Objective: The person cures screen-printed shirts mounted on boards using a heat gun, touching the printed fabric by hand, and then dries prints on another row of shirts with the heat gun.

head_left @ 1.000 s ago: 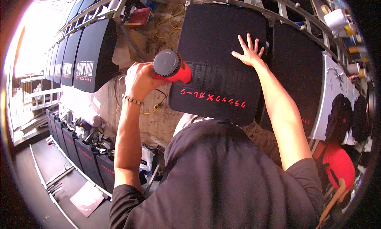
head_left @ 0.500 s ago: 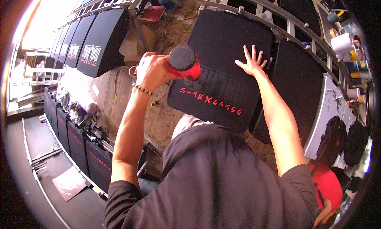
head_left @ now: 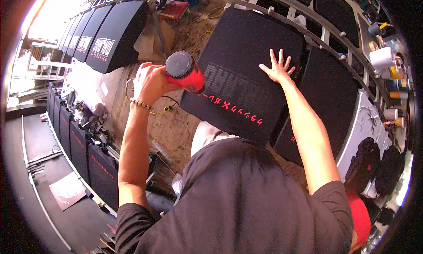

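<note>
A: Right, grips first. Left hand (head_left: 150, 81) clenched round the handle of a red heat gun (head_left: 185, 72); round ribbed grey rear cap faces the camera, nozzle aimed at the black printed panel (head_left: 246, 64). Right hand (head_left: 278, 68) grasps nothing, fingers splayed flat on the panel's upper right.

B: Panel position?

A: Raised on a metal rack (head_left: 326, 31), ahead of the person, with a red printed row near its lower edge.

B: Risks?

A: Likely scorching if the gun dwells on one spot; the matte, fabric-looking surface could mark. Palm sits near the heated zone, so a burn seems possible. Yellow cord (head_left: 198, 27) lies loose behind, a snag hazard.
</note>
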Available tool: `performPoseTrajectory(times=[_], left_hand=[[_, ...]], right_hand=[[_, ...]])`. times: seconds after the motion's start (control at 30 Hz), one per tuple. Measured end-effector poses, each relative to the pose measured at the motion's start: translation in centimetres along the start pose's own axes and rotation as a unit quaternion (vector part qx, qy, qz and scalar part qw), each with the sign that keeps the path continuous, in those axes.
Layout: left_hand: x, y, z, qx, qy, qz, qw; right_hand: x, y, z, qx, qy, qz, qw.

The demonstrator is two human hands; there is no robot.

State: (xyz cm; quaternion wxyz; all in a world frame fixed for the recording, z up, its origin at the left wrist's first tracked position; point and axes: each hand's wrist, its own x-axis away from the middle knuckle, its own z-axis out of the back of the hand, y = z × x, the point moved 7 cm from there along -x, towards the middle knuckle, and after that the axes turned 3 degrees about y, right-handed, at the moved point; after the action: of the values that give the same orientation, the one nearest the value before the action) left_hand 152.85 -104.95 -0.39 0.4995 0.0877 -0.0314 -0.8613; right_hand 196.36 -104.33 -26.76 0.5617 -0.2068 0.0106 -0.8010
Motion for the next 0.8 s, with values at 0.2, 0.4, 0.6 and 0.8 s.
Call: performPoseTrajectory(times=[0.2, 0.4, 0.6, 0.8], left_hand=[[1.1, -1.8, 0.5, -0.039, 0.016, 0.010, 0.999], [-0.1, -2.6, 0.0, 0.000, 0.028, -0.009, 1.000], [-2.3, -2.9, -0.6, -0.002, 0.023, -0.069, 0.997], [-4.0, -2.5, -0.8, 0.084, 0.022, -0.085, 0.993]], right_hand=[[0.0, -0.4, 0.1, 0.000, -0.008, -0.004, 1.000], [0.3, -0.1, 0.3, 0.005, -0.004, -0.011, 1.000], [0.5, -0.4, 0.6, 0.001, -0.004, -0.011, 1.000], [1.4, -0.1, 0.9, -0.009, 0.035, -0.005, 0.999]])
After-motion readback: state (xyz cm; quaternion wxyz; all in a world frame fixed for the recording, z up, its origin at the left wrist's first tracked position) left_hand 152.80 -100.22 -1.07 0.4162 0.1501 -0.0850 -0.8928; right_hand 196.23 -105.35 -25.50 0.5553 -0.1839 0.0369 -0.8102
